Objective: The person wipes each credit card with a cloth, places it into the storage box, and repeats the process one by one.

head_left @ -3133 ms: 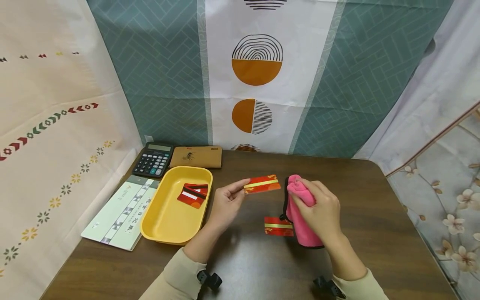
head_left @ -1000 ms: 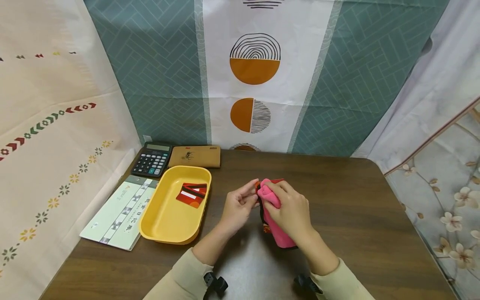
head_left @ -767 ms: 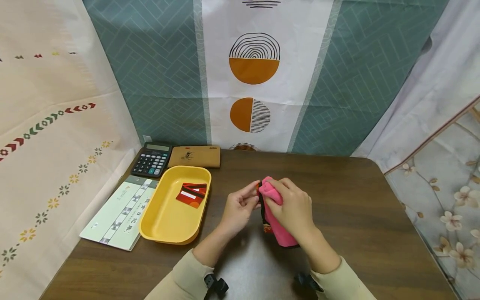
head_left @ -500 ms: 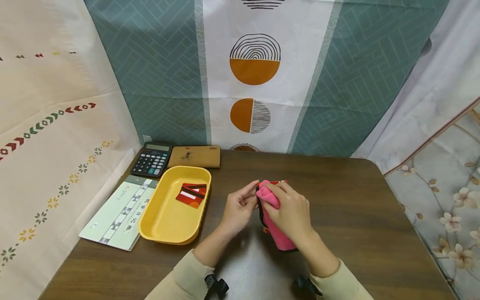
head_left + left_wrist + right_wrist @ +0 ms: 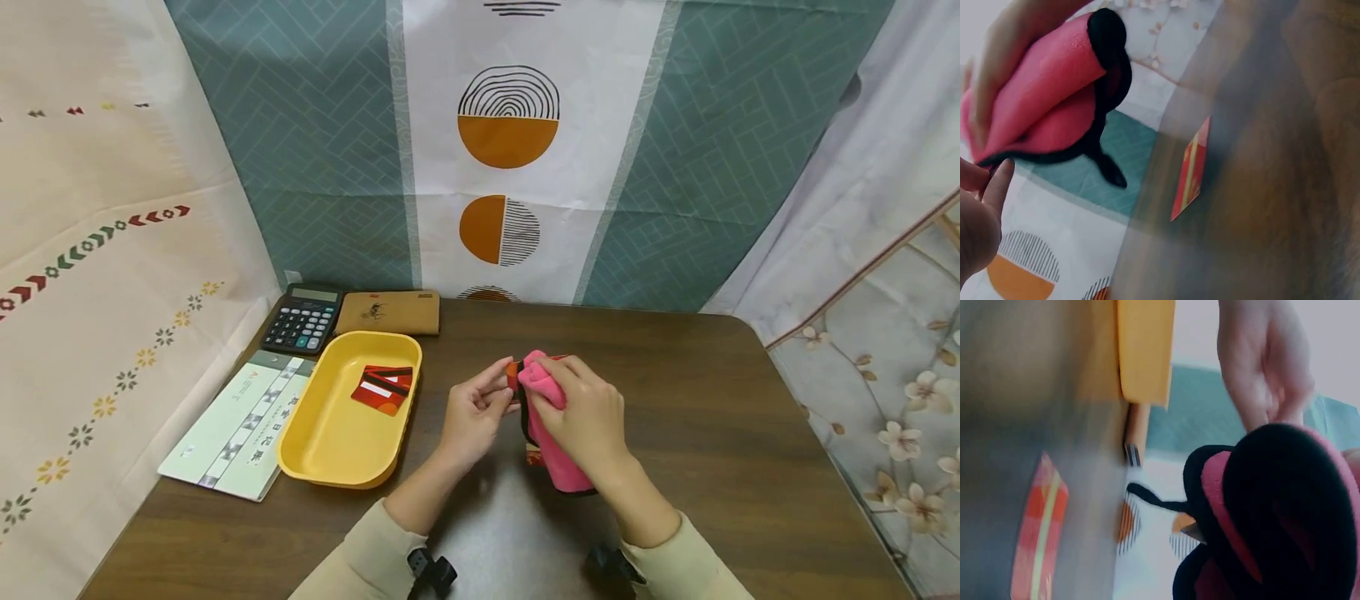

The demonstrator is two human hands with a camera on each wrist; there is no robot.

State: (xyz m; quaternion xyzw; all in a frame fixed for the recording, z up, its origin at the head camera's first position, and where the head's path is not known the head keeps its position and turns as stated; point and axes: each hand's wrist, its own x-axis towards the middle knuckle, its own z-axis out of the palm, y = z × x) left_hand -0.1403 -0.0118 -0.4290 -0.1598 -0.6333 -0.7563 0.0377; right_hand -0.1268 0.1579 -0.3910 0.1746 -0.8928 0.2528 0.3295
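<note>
My left hand (image 5: 471,421) pinches the left end of a red card (image 5: 512,375) above the table. In my right hand (image 5: 592,412) is a bunched pink cloth (image 5: 557,458) with black edging, held against that card and covering most of it. A black loop (image 5: 1110,170) hangs from the cloth's edge in the left wrist view. Below the cloth, a second red card (image 5: 1191,169) with a gold stripe lies on the table. To the left, red cards (image 5: 382,390) with black stripes lie overlapped in a yellow tray (image 5: 294,457).
Behind the tray stand a black calculator (image 5: 302,319) and a brown notebook or wallet (image 5: 388,312). A pale green booklet (image 5: 232,433) lies left of the tray, partly against it. Patterned curtains (image 5: 495,167) border the brown table (image 5: 720,433).
Since about three seconds ago, my right hand has brought the cloth left onto the held card. Over the last second the cloth shifts slightly back and forth against it, while my left hand stays nearly still.
</note>
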